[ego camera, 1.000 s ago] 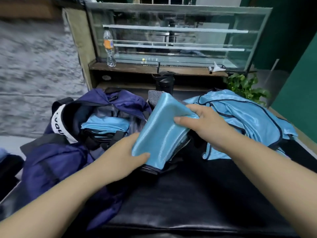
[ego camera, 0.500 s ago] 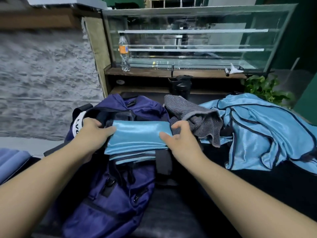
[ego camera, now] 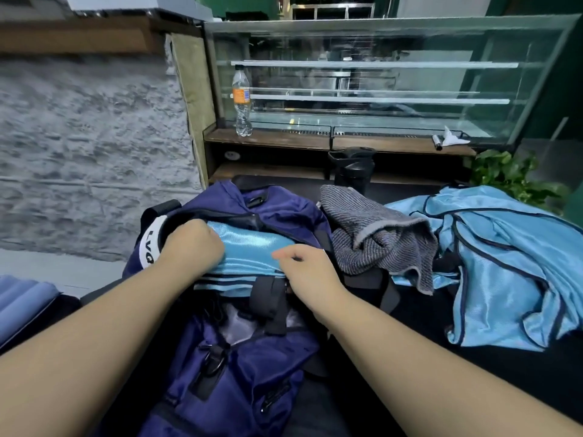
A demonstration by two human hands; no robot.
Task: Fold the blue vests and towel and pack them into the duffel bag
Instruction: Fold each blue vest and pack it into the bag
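The left hand [ego camera: 192,244] is curled over the left end of a folded blue vest [ego camera: 249,250], pressing it down into the open mouth of the duffel bag [ego camera: 239,373], while the right hand [ego camera: 307,272] rests at the vest's right front edge with fingers bent onto the cloth; whether it pinches the fabric or only pushes on it I cannot tell. The vest lies on top of other folded blue layers already inside the bag, so the step in hand looks like seating one more folded vest on the stack. Next, in my judgement, both hands must let go and reach to the right of the bag, where work remains: a grey striped towel [ego camera: 378,234] lies crumpled just beside the bag's right end, partly draped over its strap, and beyond the towel sits an unfolded heap of blue vests [ego camera: 504,272]. These need flattening and folding before packing. The bag and cloth rest on a black padded surface [ego camera: 473,373]. Behind the bag stand a dark lidded bottle [ego camera: 353,167], a wooden shelf with a clear plastic bottle [ego camera: 242,102] and a glass display case [ego camera: 378,74]; a leafy plant [ego camera: 508,175] sits behind the vest heap, and a grey stone wall [ego camera: 88,146] lies left of the bag.
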